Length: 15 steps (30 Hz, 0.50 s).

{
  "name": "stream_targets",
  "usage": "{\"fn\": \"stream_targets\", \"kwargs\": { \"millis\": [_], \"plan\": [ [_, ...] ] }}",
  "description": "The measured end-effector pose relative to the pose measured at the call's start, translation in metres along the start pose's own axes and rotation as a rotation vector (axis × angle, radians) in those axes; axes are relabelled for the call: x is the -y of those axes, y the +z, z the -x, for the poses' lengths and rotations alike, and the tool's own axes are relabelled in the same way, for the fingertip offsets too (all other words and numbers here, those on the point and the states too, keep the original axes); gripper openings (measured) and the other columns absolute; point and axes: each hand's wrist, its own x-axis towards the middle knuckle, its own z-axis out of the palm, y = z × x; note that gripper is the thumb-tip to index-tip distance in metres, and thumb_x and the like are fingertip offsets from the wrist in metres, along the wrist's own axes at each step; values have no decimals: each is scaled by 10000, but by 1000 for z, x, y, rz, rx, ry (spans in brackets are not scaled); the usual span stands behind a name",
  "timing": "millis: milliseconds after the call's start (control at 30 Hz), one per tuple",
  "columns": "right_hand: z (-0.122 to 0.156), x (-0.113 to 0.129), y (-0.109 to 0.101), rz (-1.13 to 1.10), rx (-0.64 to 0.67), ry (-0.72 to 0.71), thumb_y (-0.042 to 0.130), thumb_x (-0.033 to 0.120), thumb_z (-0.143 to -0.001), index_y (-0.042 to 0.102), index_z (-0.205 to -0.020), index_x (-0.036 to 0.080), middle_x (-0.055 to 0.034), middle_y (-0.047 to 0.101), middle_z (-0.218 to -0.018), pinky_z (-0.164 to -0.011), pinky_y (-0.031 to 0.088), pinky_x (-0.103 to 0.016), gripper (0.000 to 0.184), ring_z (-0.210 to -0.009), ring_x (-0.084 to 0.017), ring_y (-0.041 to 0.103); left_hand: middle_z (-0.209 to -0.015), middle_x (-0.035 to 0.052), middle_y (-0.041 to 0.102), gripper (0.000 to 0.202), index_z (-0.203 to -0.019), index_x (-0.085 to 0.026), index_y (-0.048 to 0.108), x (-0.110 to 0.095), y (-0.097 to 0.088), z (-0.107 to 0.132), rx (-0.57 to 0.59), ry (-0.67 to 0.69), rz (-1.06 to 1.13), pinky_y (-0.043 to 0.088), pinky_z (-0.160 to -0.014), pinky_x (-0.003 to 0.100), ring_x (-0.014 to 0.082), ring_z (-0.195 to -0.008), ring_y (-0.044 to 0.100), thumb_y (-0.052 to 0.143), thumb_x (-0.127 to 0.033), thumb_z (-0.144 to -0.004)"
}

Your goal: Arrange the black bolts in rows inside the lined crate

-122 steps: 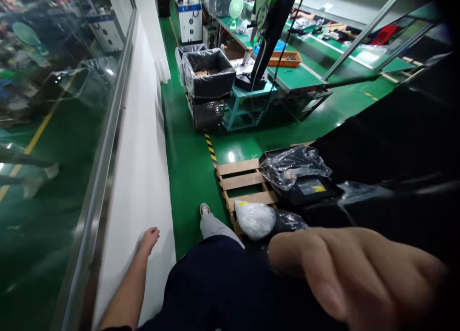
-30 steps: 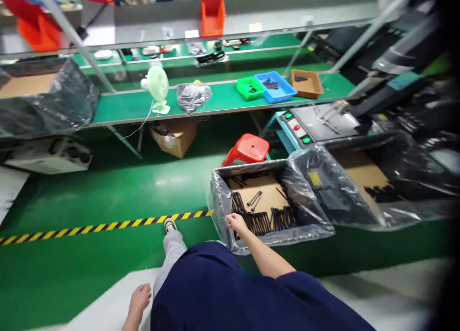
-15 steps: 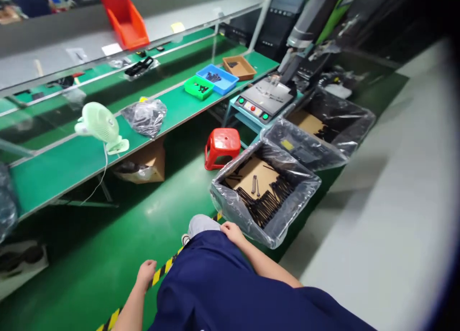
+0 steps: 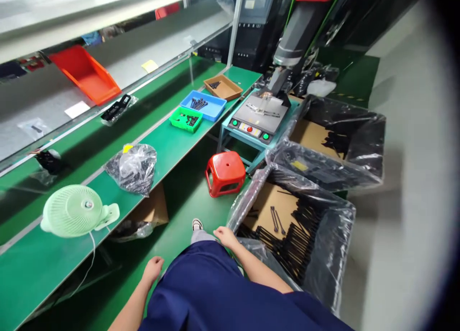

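Observation:
My left hand [image 4: 153,269] hangs at my side over the green floor, its fingers loosely curled and no object showing in it. In front of my dark blue top, my right hand [image 4: 225,236] is also curled, with nothing visible in its fingers. It is nearest to a bin lined with clear plastic [image 4: 325,254], apparently just short of the bin's near left edge. Inside that bin, many thin black rods [image 4: 287,245] lie in rows on brown cardboard. A red stool [image 4: 227,170] stands ahead of my foot.
Left runs a green bench [image 4: 172,149] with a pale green fan [image 4: 77,211], a bagged bundle [image 4: 134,168], a green tray [image 4: 186,119], a blue tray [image 4: 215,109] and a brown tray [image 4: 233,89]. Ahead is a machine with buttons [image 4: 258,115]. A second lined bin [image 4: 362,139] stands beyond the first.
My view has moved forward, so the stool, bench, machine and bins look closer. A step has been taken, with one shoe now further ahead. Both hands remain curled.

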Motion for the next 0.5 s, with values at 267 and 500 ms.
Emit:
{"fn": "stream_targets", "kwargs": {
  "millis": [267,500],
  "plan": [
    [-129,43,-66,-225,-189,203,587,453,-758,576,-673,185,16,535,-572,-548,391,-226,281,-547,-123,493,-1105,104,695,280,-1039,-134,666,-161,-73,-133,-43,233,-74,431,-941,306,230,-1046,628,479,-270,-882],
    [-177,43,-66,-251,-200,436,495,517,-798,433,-649,221,31,432,-455,-397,384,-225,337,-415,-139,501,-1191,138,652,374,-1156,-96,620,-311,-105,-239,-226,570,-177,399,-1034,350,245,-1131,581,414,-284,-907]
  ]
}}
